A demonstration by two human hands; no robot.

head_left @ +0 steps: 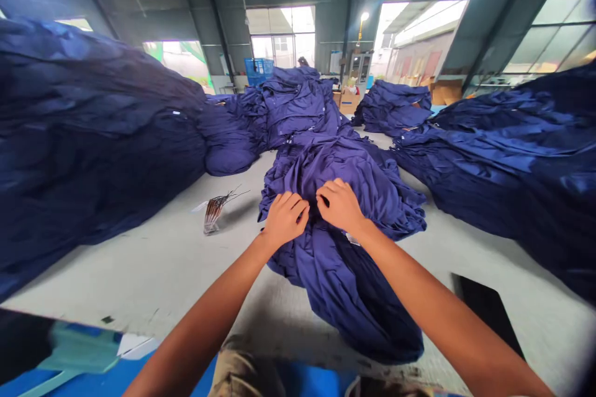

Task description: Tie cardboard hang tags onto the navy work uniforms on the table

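The table (139, 279) is the largest thing, pale and approx. flat; on its L side stands a big dark-blue cloth pile (102, 142); on its R side is another cloth pile (512, 155), a bit lower; betw. them, in the centre, lies the navy cloth (321, 254), directly under both hands and also beyond them; its long axis runs from the far side to the near edge, bending slightly to R; the wide, gathered part points away, the narrow folded end points to the near R; this end is nearer to the R arm; a black flat object (488, 307) lies beyond that arm, to R; the L hand (285, 218) and R hand (342, 205) are side by side, w/ fingers curled down at the cloth; I cannot tell if they pinch it; a small bundle w/ cords (215, 214) lies L of the L hand.
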